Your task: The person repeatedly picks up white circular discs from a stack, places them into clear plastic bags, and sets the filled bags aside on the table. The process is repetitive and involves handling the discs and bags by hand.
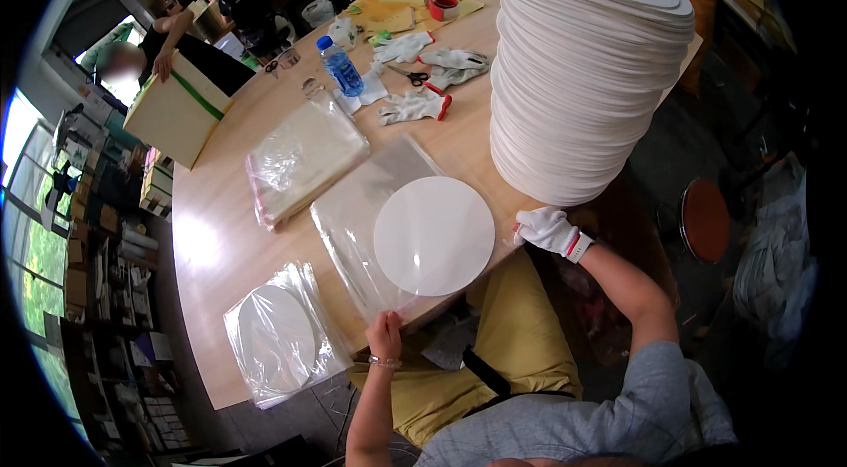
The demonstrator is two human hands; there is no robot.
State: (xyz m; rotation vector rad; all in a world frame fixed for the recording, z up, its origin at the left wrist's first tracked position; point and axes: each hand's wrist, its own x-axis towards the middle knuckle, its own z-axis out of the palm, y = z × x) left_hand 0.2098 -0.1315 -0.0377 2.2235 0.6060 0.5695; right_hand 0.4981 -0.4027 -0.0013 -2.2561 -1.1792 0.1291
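Note:
A white round disc (434,236) lies flat at the table's near edge, with a large clear plastic bag (348,229) around or under it; I cannot tell which. My bare left hand (385,335) is closed on the bag's near left corner. My right hand (549,232), in a white glove with a red cuff trim, has its fingers closed at the bag's near right corner. Just beyond that hand rises a tall, slightly leaning stack of white discs (582,87). Bagged discs (275,339) lie in a pile to the left of my left hand.
Behind the bag lies a pile of flat clear bags (306,154). Farther back are a blue-capped bottle (341,67), work gloves (415,105), scissors (410,75) and red tape (443,7). A person at the far left holds a cream board box (179,109). A round stool (704,221) stands right.

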